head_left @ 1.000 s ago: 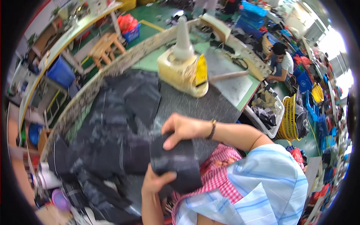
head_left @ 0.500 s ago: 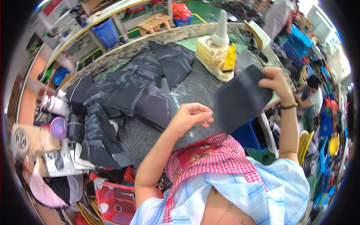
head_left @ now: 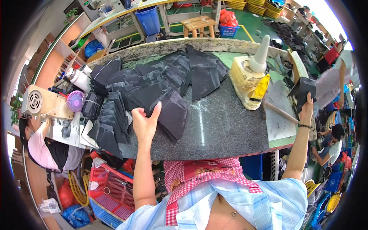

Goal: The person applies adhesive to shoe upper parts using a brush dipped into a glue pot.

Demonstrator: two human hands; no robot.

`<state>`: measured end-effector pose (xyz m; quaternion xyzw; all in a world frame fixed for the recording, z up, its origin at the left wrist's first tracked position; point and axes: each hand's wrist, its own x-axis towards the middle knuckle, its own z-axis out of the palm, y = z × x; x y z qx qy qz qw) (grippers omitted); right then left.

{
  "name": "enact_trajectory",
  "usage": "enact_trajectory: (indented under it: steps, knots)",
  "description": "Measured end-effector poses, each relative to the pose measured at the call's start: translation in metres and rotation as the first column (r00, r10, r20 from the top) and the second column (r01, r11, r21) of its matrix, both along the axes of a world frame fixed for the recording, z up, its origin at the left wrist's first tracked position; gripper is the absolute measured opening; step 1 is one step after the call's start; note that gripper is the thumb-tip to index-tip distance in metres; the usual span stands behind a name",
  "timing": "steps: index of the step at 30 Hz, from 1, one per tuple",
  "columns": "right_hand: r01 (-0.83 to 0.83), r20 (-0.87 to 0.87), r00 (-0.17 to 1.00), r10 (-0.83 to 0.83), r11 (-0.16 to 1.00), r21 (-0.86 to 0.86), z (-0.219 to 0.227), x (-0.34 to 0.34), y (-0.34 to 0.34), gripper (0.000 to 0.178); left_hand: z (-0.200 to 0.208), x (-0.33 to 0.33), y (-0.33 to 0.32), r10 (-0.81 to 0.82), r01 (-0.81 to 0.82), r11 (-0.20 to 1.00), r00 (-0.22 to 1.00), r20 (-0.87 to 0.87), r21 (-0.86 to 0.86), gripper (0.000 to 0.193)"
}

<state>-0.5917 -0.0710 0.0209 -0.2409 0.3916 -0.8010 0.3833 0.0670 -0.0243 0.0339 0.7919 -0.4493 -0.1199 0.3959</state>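
My right hand [head_left: 306, 109], stretched out to the far right of the table, grips a black sheet piece [head_left: 308, 87] by its near edge. To the left, my left hand [head_left: 145, 123] is held with thumb and fingers apart and nothing visibly between them. It is over the near side of a spread pile of black cut pieces [head_left: 172, 113], whose faces carry pale smears; whether it touches them I cannot tell. A row of overlapping black pieces [head_left: 112, 115] lies left of that hand.
On the dark speckled tabletop [head_left: 226, 132] stands a cream smeared block [head_left: 242, 71] with a grey cone [head_left: 262, 53] and a yellow piece [head_left: 261, 88]. A rod [head_left: 281, 112] lies right. A purple fan [head_left: 75, 101] is left; a red basket [head_left: 111, 188] stands below. Other people work on both sides.
My right hand has carried the black piece from before my chest out to the far right. My left hand has moved left to the pile, its fingers spreading. The view has shifted.
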Motion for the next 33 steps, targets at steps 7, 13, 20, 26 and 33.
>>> enact_trajectory:
  steps: [7,13,20,26,33]
  knots:
    - [0.71,-0.942,0.325,0.087,0.635,0.303,-0.055,-0.019,0.028,0.046,-0.044,0.008,-0.027,0.048,-0.078,0.995,0.923,-0.382,-0.062,0.081]
    - [0.348,-0.932,0.362,-0.032,0.932,0.103,0.015,0.085,-0.007,0.052,-0.049,0.016,-0.013,-0.093,-0.158,0.955,0.648,-0.756,-0.252,0.068]
    - [-0.014,-0.883,0.222,0.414,0.907,0.421,0.091,0.183,-0.119,0.069,-0.051,0.014,-0.003,-0.138,-0.081,0.965,0.646,-0.751,-0.248,0.064]
    - [-0.044,-0.838,0.513,0.188,0.98,0.193,0.103,0.17,-0.052,0.033,-0.05,0.021,0.022,-0.074,-0.084,0.982,0.66,-0.747,-0.171,0.056]
    - [-0.011,-0.917,0.191,0.349,0.935,0.354,0.021,0.205,-0.014,0.037,-0.047,0.011,0.019,-0.046,-0.067,0.989,0.722,-0.691,-0.135,0.058]
